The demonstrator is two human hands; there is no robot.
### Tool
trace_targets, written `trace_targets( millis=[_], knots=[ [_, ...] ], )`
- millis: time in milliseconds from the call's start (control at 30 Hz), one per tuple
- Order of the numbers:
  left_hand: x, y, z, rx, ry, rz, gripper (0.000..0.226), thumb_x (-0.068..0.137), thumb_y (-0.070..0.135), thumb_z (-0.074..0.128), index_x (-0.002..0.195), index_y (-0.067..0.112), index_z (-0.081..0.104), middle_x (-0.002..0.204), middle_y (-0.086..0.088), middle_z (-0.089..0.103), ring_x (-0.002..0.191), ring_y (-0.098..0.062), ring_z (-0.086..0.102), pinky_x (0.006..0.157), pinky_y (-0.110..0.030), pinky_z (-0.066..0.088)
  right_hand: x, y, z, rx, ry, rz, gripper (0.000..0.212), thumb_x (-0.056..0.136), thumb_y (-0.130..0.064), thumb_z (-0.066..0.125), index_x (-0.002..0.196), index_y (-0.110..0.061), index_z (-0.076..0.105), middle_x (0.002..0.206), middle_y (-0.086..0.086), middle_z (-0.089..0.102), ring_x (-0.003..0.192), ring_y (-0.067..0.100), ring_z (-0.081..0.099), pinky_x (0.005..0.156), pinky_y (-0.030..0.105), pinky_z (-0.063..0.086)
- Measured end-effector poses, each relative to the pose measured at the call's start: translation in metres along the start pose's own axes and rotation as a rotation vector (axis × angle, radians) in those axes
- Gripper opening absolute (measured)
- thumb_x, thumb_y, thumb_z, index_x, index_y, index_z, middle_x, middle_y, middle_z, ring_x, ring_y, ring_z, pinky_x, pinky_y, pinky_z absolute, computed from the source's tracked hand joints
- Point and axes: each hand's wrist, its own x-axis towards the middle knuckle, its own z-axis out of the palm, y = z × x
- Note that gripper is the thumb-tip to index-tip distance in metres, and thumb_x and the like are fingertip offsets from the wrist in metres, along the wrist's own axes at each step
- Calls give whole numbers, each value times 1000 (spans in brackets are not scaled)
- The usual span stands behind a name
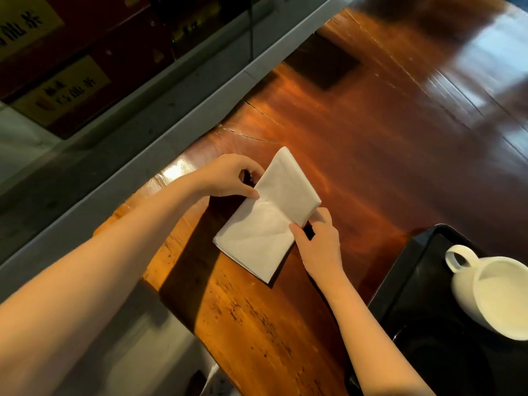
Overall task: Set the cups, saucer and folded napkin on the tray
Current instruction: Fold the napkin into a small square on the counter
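A white paper napkin (pixel 267 218) lies on the wooden counter, partly folded, its far half doubled over. My left hand (pixel 228 177) pinches the napkin's left edge near the fold. At the right edge, my right hand (pixel 317 241) pinches the folded corner between thumb and fingers. A black tray (pixel 414 281) sits at the lower right, and a white cup (pixel 497 295) with its handle pointing left stands on it. No saucer or second cup is in view.
The polished wooden counter (pixel 371 132) runs from lower left to upper right. A grey ledge (pixel 171 115) borders its left side, with a glass case and yellow signs behind. A dark square patch (pixel 323 61) lies on the counter farther back.
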Motion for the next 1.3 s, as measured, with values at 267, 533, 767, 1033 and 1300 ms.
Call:
trace_targets(
  millis=[267,533,767,1033,1300],
  knots=[
    [-1,-9,1,78,-9,119,22,82,28,68,101,18,63,93,3,60,84,-14,48,68,-17,36,10,-1,5,-44,39,32,23,85,-21,65,80,2,61,129,6,56,127,19,40,89,25,39],
    [-1,-10,3,31,7,110,30,81,26,69,109,17,64,97,7,59,89,-15,51,74,-18,39,16,-5,-1,-26,19,29,24,86,-19,65,93,4,65,116,4,59,122,22,48,92,35,45],
    [-8,-14,2,-29,21,156,30,78,20,72,107,16,66,99,0,63,92,-21,53,84,-40,49,11,-2,-2,54,26,-16,27,89,-13,60,116,-9,56,105,-1,52,89,3,46,66,6,38],
    [-14,-23,8,-125,46,187,35,76,13,73,93,37,54,92,5,54,94,-20,53,83,-28,49,6,15,-2,-73,65,-250,9,88,-5,57,96,-1,60,96,13,59,90,17,51,73,12,38],
    [-12,-33,1,-119,-51,248,15,77,15,73,76,27,65,89,0,64,92,-18,52,83,-36,47,2,20,-2,-135,83,-388,32,85,-23,44,91,-2,67,91,10,63,88,20,53,76,9,34]
  ],
)
